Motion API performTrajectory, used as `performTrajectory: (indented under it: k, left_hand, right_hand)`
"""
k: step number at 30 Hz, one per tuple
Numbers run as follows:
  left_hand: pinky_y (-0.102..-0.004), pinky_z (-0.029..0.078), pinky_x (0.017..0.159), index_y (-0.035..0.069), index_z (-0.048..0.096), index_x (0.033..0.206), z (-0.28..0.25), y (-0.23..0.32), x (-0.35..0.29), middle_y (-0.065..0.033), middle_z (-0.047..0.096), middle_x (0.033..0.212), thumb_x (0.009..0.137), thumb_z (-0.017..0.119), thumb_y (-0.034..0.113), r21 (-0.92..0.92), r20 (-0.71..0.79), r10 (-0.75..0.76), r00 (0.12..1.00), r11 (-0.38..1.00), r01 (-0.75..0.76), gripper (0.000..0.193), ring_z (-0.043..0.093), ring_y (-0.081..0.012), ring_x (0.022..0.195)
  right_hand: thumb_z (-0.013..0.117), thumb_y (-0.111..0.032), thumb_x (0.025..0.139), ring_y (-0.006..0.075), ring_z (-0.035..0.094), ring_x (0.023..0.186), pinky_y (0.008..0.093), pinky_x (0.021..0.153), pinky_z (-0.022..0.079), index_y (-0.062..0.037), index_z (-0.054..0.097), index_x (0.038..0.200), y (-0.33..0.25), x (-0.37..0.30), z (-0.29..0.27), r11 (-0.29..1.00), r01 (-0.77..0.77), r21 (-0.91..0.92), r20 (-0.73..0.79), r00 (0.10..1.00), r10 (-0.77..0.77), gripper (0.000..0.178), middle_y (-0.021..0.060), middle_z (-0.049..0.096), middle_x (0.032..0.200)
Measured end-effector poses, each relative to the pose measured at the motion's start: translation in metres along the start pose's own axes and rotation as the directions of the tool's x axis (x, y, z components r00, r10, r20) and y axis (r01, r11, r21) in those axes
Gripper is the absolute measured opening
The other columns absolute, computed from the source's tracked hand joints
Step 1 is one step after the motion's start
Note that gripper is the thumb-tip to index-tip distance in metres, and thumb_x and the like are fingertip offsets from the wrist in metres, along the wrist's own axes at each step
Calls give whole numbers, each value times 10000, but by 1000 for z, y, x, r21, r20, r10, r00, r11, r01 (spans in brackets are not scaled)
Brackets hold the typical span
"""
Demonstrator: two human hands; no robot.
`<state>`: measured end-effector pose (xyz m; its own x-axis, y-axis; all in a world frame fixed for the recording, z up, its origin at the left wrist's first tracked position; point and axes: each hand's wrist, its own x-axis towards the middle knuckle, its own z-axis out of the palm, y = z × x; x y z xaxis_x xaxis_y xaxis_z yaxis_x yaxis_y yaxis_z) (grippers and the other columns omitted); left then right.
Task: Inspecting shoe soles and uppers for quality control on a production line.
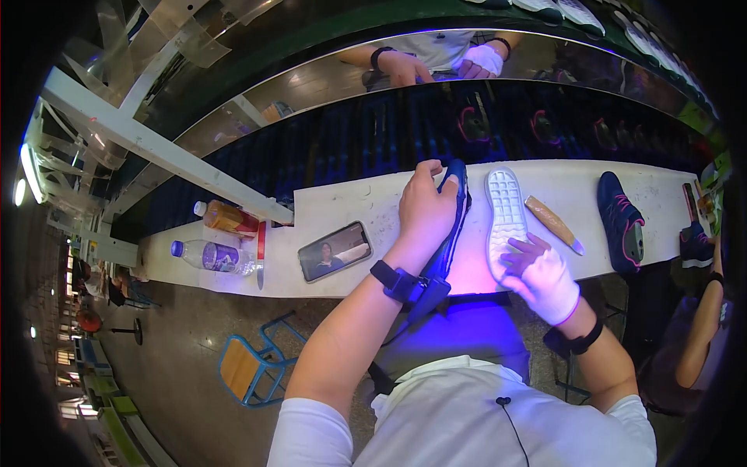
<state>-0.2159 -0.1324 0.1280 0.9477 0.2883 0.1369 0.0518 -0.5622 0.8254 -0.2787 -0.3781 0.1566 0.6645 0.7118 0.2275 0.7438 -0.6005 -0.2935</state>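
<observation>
My left hand (427,204), bare, is closed around a dark blue shoe upper (445,253) held on its side at the table's edge. My right hand (543,278), in a white glove with bare fingertips, rests over the lower end of a white shoe sole (505,204). Its fingers are bent a little and apart, touching the sole, which lies tread side up. Beside the sole lies a narrow tan tool (549,220) with a pale tip. Farther right is a dark blue shoe (620,221) with pink trim. Purple light falls on my right hand and lap.
On the white tabletop (381,204) at left lie a phone (334,251), a water bottle (214,257) and an amber drink bottle (229,219). Behind runs a dark conveyor (342,144) carrying shoe parts. A co-worker's arm (700,331) is at right; a blue-framed stool (247,369) stands left.
</observation>
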Motion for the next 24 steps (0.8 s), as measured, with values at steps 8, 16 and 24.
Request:
performTrajectory:
  k: [8, 16, 24]
  left_hand:
    - [-454, 524, 1030, 9, 674, 1216, 10, 38, -1, -192, 741, 1225, 992, 654, 182, -244, -34, 64, 997, 967, -71, 284, 693, -347, 1189]
    - [-391, 560, 933, 29, 727, 1100, -13, 42, -13, -162, 776, 1083, 958, 691, 160, 339, -69, 477, 876, 837, -429, 197, 745, -302, 1035]
    - [-353, 582, 861, 24, 730, 1073, 0, 32, -17, -145, 773, 978, 947, 698, 122, -89, 6, 216, 976, 973, -214, 164, 758, -272, 909]
  right_hand:
    - [687, -394, 1009, 79, 659, 700, 259, 623, 528, -43, 693, 1125, -88, 6, 44, -14, -510, 860, 506, 848, 159, 369, 36, 724, 846]
    - [643, -407, 1034, 85, 668, 683, 271, 622, 525, -36, 687, 1067, -114, 14, 37, -35, -504, 863, 494, 826, 273, 375, 25, 720, 801]
    - [633, -398, 1027, 108, 689, 698, 304, 651, 553, -10, 695, 1082, -120, 13, 57, 103, -565, 818, 513, 800, 312, 397, 50, 730, 799]
